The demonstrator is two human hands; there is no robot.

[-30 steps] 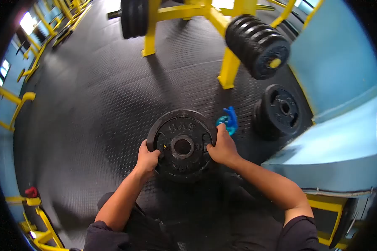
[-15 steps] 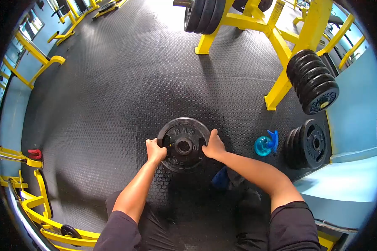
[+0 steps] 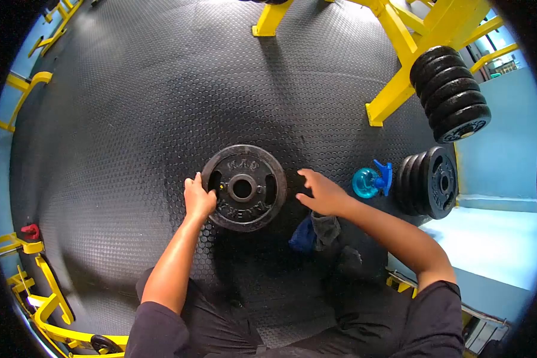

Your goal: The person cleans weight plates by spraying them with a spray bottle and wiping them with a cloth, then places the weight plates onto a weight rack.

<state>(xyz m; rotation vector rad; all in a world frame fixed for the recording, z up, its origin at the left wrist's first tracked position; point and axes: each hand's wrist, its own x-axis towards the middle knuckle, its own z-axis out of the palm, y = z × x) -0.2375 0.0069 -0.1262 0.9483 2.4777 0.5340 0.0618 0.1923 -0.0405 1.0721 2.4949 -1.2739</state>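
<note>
A round black weight plate (image 3: pixel 243 215) with raised lettering, a centre hole and side slots lies face up on the floor. At its left rim is my left hand (image 3: pixel 199 198), with fingers and thumb apart; the thumb overlaps the plate's edge. My right hand (image 3: pixel 325 192) is open to the right of the plate, clear of its rim. Just below that hand, a blue cloth (image 3: pixel 303 235) and a grey cloth (image 3: pixel 326 230) lie on the floor. A clear turquoise spray bottle (image 3: pixel 367 182) with a blue trigger lies to the right.
Several weight plates (image 3: pixel 441 184) stand on edge by the right wall. Above them, more plates (image 3: pixel 453 92) hang on a yellow rack (image 3: pixel 394 98). Yellow gym frames (image 3: pixel 53 289) line the left side, near a red object (image 3: pixel 31 232). Black rubber matting (image 3: pixel 119 137) covers the floor.
My right hand has let go of the plate and moved off to the right. My left hand's fingers have loosened at the left rim. The view has tilted down and shifted.
</note>
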